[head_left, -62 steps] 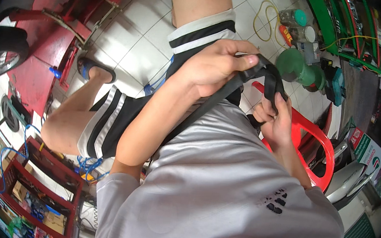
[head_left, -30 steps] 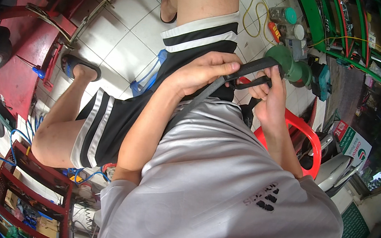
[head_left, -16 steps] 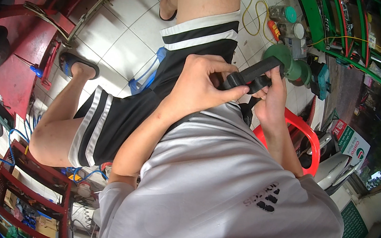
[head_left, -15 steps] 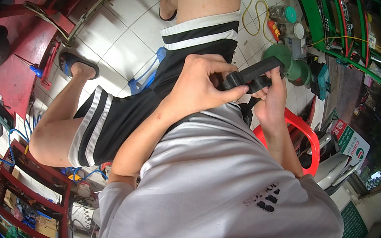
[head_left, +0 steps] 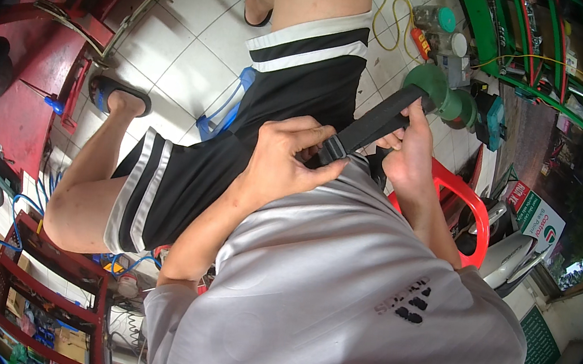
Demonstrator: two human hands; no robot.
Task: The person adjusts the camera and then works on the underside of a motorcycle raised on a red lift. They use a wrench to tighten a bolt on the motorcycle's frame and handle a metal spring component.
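A flat black strap (head_left: 380, 122) stretches on a slant between my two hands, above my lap. At its lower left end a dark buckle (head_left: 334, 150) is pinched between the thumb and fingers of my left hand (head_left: 281, 157). My right hand (head_left: 412, 149) grips the upper right part, thumb against the strap where it seems to fold back. A second length of the strap runs below the first, partly hidden by my right fingers.
A red plastic chair (head_left: 473, 215) curves behind my right forearm. Beyond my right hand stand a green round object (head_left: 423, 85), jars (head_left: 439, 18) and a green rack (head_left: 521, 57). Red metal equipment (head_left: 30, 113) and a red shelf (head_left: 49, 290) are at left, on a tiled floor (head_left: 191, 53).
My left hand has moved left and slightly down with the buckle, away from my right hand. A longer stretch of strap now shows between them. My right hand has barely shifted.
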